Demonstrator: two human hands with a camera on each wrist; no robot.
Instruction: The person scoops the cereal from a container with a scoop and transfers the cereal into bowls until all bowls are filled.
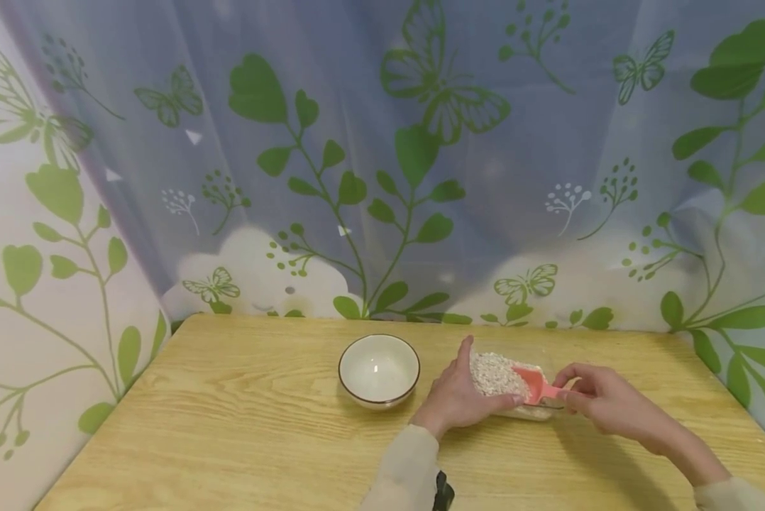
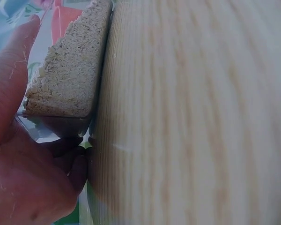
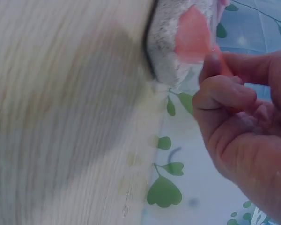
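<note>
A clear rectangular container (image 1: 536, 414) of rolled oats (image 1: 494, 372) stands on the table in the head view. My left hand (image 1: 457, 392) grips its left end, thumb along the near side and fingers curled round the end wall, as the left wrist view also shows. With my right hand (image 1: 606, 397) I pinch the handle of a pink scoop (image 1: 532, 383) at the container's right end. The scoop's bowl lies tilted in the oats, its front edge pushed into them. In the right wrist view, thumb and fingers close round the scoop's handle (image 3: 223, 63).
A white bowl (image 1: 379, 369) with a dark rim stands left of the container, near my left hand. The wooden table (image 1: 229, 426) ends at a curtain (image 1: 357, 177) printed with green leaves and butterflies, which also hangs along the left side.
</note>
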